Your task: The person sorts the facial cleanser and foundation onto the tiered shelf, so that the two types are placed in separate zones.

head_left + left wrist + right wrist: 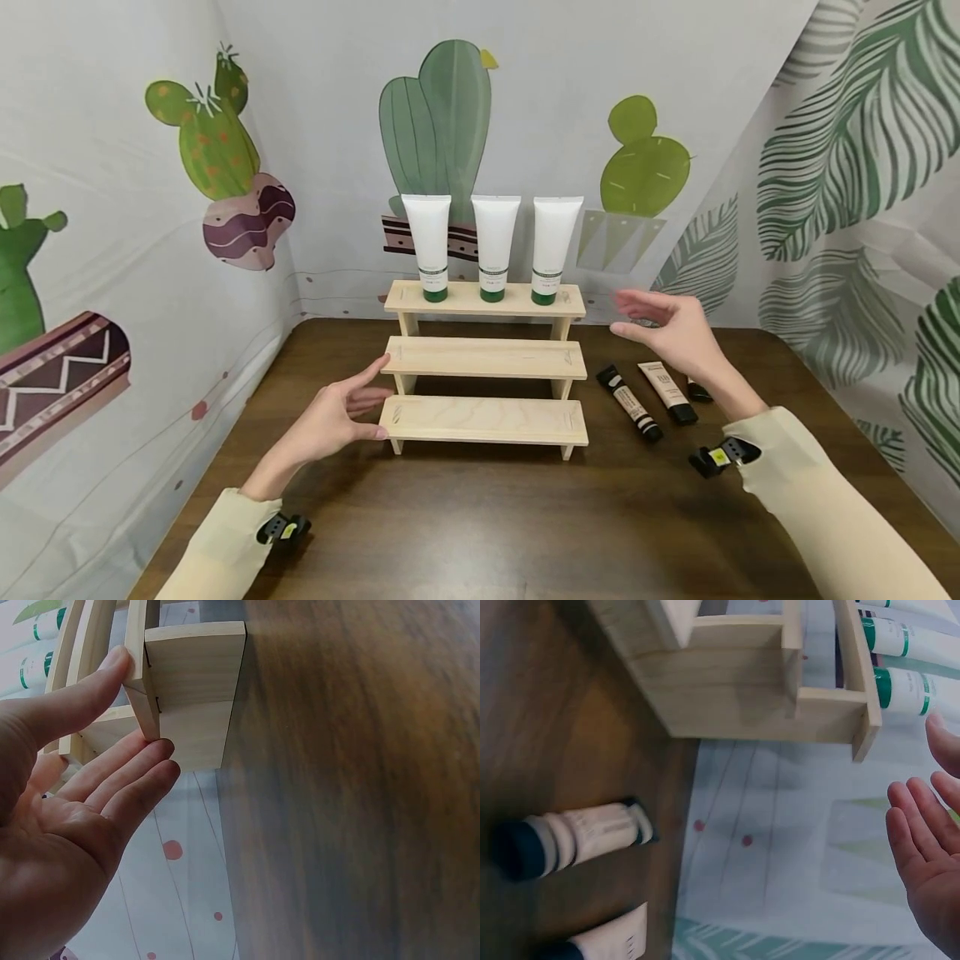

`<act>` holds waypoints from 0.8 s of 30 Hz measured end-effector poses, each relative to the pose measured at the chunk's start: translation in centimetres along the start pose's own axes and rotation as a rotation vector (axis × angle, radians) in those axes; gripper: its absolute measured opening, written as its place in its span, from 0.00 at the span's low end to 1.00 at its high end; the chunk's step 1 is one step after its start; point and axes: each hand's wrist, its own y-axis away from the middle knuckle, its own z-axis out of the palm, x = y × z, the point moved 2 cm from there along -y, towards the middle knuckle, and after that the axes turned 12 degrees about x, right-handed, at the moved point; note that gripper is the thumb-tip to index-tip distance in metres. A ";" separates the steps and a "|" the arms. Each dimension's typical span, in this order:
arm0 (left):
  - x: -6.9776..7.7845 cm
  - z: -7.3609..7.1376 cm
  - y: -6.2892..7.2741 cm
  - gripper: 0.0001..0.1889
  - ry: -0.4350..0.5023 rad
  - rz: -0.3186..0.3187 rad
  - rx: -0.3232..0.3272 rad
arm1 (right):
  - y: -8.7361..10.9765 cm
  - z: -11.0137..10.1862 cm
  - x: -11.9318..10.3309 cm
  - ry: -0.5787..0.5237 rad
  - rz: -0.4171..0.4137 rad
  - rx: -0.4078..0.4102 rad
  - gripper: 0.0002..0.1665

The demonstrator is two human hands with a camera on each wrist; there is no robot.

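Observation:
A three-step wooden display rack (486, 358) stands on the table. On its top step, three white tubes with green caps stand upright in a row: a left tube (428, 242), a middle tube (495, 242) and a right tube (555, 242). My left hand (330, 421) is at the rack's left end, its thumb at the bottom step and index fingertip at the middle step; its fingers are nearly straight. My right hand (678, 333) hovers right of the top step, fingers extended and thumb apart, holding nothing. The right wrist view shows its fingers (922, 832) near the nearest white tube.
Right of the rack, a beige-and-black tube (632, 404) and a beige tube with a black cap (666, 390) lie on the brown table (480, 525). Another dark-capped item (699, 390) lies partly behind my right wrist. A cactus-print cloth (337, 167) hangs behind.

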 end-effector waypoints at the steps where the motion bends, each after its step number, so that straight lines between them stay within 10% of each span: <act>1: 0.0 0.0 0.0 0.58 -0.001 0.000 -0.001 | 0.3 -0.2 0.2 0.012 -0.013 0.003 0.30; 24: -0.1 0.0 0.0 0.58 -0.005 -0.009 0.000 | 5.4 -1.6 5.8 0.133 -0.104 -0.014 0.14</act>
